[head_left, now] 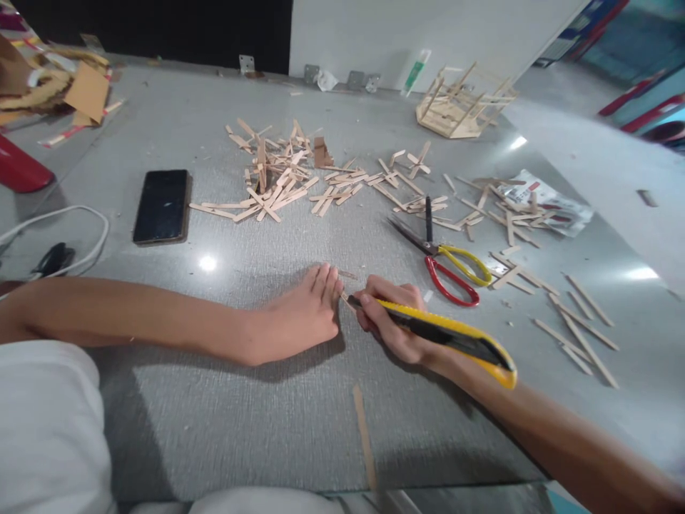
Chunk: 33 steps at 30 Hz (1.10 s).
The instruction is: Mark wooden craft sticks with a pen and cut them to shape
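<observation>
My right hand [389,314] is closed around a yellow and black utility knife [454,339], its tip end pointing left toward my other hand. My left hand [313,310] rests on the grey table [257,421], fingers bent and pressed together over a small wooden piece, of which a short end [347,298] shows near the knife tip. A thin sliver of wood [347,275] lies just beyond the fingertips. Nearer the table's front edge lies a flat wooden stick [364,435].
Red and yellow handled scissors [454,275] lie right of centre. Behind them are piles of wooden sticks [283,178]. A phone [162,207] and a white cable [104,235] are at the left. A stick frame [454,118] stands at the back right.
</observation>
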Motion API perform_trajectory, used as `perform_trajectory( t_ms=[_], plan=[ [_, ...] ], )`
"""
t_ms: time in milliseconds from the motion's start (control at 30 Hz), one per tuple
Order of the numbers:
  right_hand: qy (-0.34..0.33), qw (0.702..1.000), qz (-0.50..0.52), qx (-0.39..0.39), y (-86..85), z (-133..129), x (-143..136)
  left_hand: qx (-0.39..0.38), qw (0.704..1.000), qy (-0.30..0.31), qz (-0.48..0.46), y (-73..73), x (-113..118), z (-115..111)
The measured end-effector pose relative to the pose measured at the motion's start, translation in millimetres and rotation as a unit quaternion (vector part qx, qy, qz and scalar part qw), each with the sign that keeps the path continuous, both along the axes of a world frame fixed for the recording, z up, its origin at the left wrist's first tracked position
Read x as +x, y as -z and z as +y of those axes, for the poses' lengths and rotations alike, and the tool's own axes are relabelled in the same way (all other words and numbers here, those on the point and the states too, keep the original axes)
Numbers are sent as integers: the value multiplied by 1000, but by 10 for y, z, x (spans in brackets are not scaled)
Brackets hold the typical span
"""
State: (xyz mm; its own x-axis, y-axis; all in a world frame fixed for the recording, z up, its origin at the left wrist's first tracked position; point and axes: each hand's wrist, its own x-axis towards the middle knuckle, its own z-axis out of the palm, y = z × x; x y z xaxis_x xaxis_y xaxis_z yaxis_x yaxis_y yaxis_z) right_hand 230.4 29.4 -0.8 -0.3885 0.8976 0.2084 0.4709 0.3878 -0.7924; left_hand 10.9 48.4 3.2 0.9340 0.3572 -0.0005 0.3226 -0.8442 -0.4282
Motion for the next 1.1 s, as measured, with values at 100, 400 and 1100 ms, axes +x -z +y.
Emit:
perform_trajectory(
  t_ms=[100, 400, 1100],
  plan=[
    [30, 999, 27, -31, -2, -4, -17, 19, 999, 6, -26, 6, -8, -15],
    [26, 998, 25, -45, -46, 21, -70, 77, 996, 10, -32, 38, 12, -32],
    [31, 995, 32, -87, -41, 31, -60, 92, 995, 1, -44, 63, 8, -39]
  ],
)
